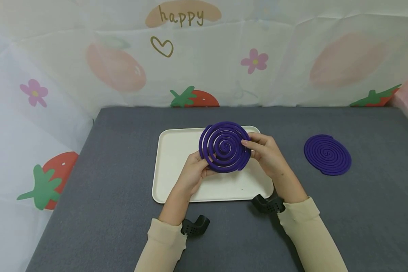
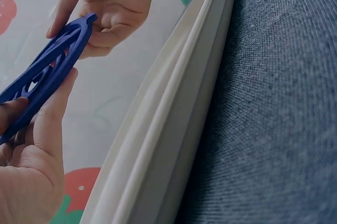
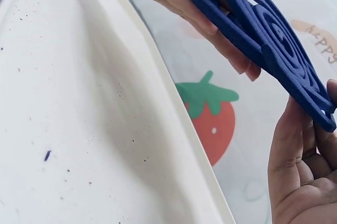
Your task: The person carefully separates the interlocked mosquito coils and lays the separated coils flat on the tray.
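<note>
A purple-blue mosquito coil [image 1: 225, 147] is held up above a white tray [image 1: 176, 181], with gaps showing between its rings. My left hand [image 1: 192, 173] pinches its lower left edge, the thumb on the front. At the right edge my right hand [image 1: 267, 156] grips it between thumb and fingers. In the left wrist view the coil [image 2: 50, 84] appears tilted, some strands crossing out of plane. Both hands also hold the coil [image 3: 263, 40] in the right wrist view. A second, tightly wound coil [image 1: 327, 155] lies flat on the grey cloth to the right.
Small dark crumbs and a tiny blue fragment [image 3: 47, 155] lie on the tray. Grey cloth [image 1: 102, 226] covers the table. Behind it hangs a pale curtain [image 1: 204, 56] printed with strawberries and flowers.
</note>
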Tool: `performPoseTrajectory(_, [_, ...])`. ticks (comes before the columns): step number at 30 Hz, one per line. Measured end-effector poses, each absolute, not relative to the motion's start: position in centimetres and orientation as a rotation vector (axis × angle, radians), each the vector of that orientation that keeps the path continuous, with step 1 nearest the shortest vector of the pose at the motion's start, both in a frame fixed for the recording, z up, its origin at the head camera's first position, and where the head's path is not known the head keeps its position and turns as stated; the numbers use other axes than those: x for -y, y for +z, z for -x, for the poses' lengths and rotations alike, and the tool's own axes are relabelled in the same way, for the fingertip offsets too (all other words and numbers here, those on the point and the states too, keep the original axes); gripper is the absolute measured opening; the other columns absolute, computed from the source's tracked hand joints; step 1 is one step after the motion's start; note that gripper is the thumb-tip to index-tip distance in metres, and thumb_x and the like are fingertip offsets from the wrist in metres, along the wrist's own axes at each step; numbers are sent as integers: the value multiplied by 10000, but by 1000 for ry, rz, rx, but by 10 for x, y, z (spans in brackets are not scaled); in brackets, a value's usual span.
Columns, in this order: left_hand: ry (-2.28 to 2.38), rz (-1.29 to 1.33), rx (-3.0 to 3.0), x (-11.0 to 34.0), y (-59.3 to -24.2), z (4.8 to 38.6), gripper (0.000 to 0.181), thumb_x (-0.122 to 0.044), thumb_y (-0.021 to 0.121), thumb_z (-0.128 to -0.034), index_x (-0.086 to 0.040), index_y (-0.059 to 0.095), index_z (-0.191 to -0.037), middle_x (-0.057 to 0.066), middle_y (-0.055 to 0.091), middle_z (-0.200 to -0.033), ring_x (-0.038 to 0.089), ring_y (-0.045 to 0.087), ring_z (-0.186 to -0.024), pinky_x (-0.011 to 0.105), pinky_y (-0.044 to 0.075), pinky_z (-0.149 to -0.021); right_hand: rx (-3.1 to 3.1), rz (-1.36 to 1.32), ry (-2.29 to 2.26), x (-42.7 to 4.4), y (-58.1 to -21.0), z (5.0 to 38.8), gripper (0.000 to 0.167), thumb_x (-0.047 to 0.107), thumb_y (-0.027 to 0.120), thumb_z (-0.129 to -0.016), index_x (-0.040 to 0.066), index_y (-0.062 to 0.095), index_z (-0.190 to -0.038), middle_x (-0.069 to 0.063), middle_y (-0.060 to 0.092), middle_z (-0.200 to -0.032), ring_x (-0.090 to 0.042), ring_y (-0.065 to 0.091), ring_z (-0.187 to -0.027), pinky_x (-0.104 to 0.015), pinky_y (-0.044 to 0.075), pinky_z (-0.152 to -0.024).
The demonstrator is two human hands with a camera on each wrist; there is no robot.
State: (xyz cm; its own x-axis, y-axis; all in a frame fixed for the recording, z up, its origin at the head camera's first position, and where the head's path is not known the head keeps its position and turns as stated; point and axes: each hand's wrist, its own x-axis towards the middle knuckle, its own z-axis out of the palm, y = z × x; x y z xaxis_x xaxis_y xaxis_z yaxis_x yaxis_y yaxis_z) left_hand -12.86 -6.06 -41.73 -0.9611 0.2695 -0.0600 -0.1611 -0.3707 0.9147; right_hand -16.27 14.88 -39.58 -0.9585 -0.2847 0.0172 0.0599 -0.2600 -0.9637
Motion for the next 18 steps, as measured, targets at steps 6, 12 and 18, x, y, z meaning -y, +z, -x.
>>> performPoseTrajectory(6, [2402,-138,-1594,61,-418,129,301,8,452,-962,184,471,-1206,10,688,-860,128,685,-779,305,563,-700,-1794,292,-2314,-149,-396,164,280,-53,526,-909,155,713,-903,4,660,-845,-97,611,-725,-235,526,-669])
performPoseTrajectory(12, [2393,-100,-1603,61,-417,129,298,14,468,-952,176,480,-1202,2,687,-840,120,683,-755,295,563,-689,-1807,278,-2310,-149,-397,164,264,-48,538,-910,152,711,-905,0,655,-838,-100,609,-717,-240,522,-662])
performPoseTrajectory(18, [2360,-93,-1611,63,-417,129,255,8,492,-949,130,513,-1171,-4,686,-835,110,672,-733,273,559,-678,-1792,252,-2315,-150,-397,163,245,-40,544,-912,144,706,-897,-4,639,-812,-102,594,-688,-243,515,-634])
